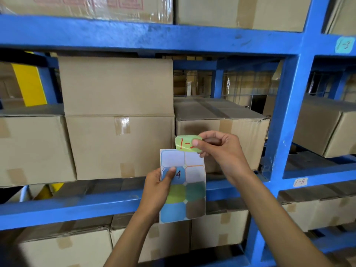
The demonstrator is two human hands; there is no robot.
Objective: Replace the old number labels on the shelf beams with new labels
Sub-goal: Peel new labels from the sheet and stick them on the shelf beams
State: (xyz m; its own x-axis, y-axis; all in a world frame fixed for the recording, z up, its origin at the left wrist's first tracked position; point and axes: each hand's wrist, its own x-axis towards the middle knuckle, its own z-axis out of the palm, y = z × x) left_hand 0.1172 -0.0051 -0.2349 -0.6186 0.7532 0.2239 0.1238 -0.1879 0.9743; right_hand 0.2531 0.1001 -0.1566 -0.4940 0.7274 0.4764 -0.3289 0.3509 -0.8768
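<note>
Behind both hands, blue shelf beams (134, 35), stacked cardboard boxes (119, 132).

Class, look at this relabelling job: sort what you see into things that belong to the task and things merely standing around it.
Part of the job: green label pinched in the right hand; sticker sheet held by the left hand; blue shelf beams; stuck-on labels 1-3 and 1-5.

Just standing about: cardboard boxes; yellow post.

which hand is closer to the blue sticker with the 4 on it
Left. The left hand holds the sticker sheet with its thumb lying on the blue "4" sticker. The right hand is above it, pinching the peeled green label.
</note>
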